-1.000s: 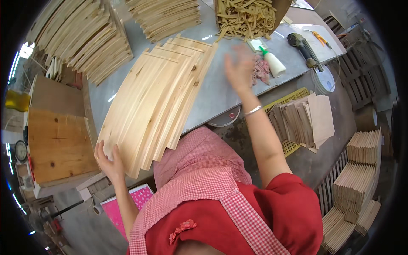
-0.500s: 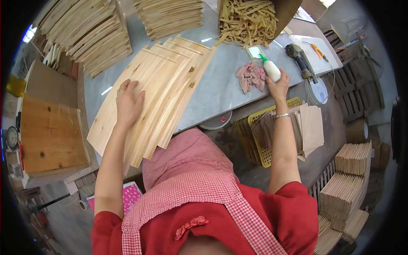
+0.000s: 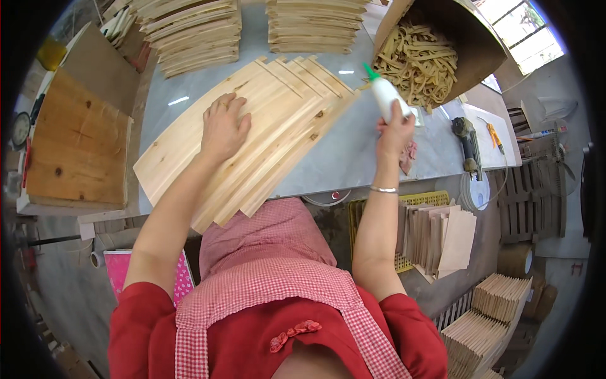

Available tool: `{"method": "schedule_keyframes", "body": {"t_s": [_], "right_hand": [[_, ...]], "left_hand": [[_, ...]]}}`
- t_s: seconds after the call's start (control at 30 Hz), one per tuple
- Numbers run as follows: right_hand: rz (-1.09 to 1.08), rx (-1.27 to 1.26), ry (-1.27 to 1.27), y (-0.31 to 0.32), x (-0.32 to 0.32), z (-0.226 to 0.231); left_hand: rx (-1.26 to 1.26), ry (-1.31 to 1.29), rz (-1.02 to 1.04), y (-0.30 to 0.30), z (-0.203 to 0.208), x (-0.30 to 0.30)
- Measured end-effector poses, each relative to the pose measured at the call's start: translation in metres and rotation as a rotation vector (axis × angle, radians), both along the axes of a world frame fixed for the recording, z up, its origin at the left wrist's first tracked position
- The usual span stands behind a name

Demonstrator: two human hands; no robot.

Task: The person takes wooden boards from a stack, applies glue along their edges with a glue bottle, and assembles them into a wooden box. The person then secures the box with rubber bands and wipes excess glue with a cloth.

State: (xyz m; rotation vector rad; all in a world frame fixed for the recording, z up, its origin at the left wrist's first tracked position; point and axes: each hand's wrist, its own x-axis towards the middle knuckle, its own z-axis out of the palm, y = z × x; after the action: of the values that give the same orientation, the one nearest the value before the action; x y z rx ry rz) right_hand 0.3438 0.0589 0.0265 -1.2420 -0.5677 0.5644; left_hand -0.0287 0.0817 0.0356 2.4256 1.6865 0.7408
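My left hand point(image 3: 226, 128) rests on a fan of overlapping thin wooden boards point(image 3: 278, 136), its fingers loosely spread over the top board. Narrow grooves or strips cross the boards near their far ends. In my right hand point(image 3: 396, 132) is a white squeeze bottle point(image 3: 387, 98) with a green pointed nozzle. The bottle is held above the table, tilted, its nozzle toward the far left, close to the boards' right corner. A crumpled pink rag point(image 3: 409, 158) lies on the table, partly behind my right hand.
Stacked boards point(image 3: 192, 38) stand at the table's back. A carton point(image 3: 470, 57) of pale strips point(image 3: 416, 63) sits back right. To the right lie a power tool point(image 3: 468, 146) and orange-handled pliers point(image 3: 495, 136). A yellow basket point(image 3: 426, 198) of thin panels stands below the table edge.
My right hand has lifted the bottle off the table beside the rag and brought it left toward the boards. My left hand still rests on them. The view has shifted.
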Motion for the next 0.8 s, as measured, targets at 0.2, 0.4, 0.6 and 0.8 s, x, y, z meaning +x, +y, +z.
{"method": "schedule_keyframes", "body": {"t_s": [0.2, 0.4, 0.6, 0.8], "right_hand": [[0.067, -0.183, -0.055, 0.078, -0.059, 0.008], [0.065, -0.393, -0.137, 0.115, -0.06, 0.007], [0.074, -0.527, -0.161, 0.128, -0.056, 0.011], [0.305, -0.497, -0.376, 0.116, -0.048, 0.018]], "left_hand": [[-0.008, -0.011, 0.029, -0.003, 0.002, 0.001], [-0.041, -0.002, 0.049, -0.003, 0.007, 0.003], [-0.031, -0.012, 0.043, -0.002, 0.007, 0.003], [-0.032, -0.022, 0.043, -0.002, 0.007, 0.003]]}}
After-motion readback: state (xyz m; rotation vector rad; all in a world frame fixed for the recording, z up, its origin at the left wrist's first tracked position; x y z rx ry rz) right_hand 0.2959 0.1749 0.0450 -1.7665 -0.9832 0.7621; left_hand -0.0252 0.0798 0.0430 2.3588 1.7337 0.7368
